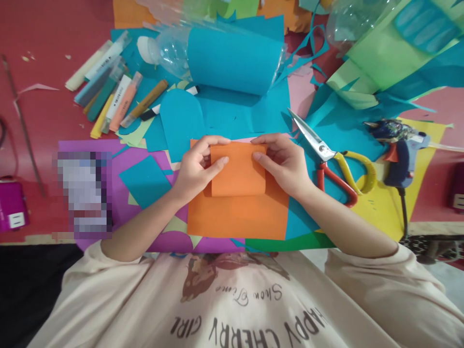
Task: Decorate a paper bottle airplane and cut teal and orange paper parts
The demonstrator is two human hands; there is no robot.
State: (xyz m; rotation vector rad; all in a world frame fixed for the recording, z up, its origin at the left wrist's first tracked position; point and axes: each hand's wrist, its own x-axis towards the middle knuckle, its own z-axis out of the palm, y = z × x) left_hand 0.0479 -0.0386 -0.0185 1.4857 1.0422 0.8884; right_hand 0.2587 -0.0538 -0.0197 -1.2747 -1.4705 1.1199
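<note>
Between my two hands is a smaller orange piece of paper (238, 176), its lower edge bent over in a fold or curve. My left hand (199, 166) pinches its upper left side, thumb on top and fingers behind. At the upper right side, my right hand (284, 164) grips it the same way. Beneath it lies a larger orange sheet (237, 217), flat on the table near my body. Just beyond my right hand rest scissors (326, 154) with red and yellow handles, blades partly apart.
A plastic bottle wrapped in blue paper (235, 58) lies on its side at the back. Several markers (116, 92) are heaped at left, above a blurred phone-like object (85, 193). At right, a glue gun (404, 154) rests on yellow paper (377, 208). Blue scraps (181, 116) surround my hands.
</note>
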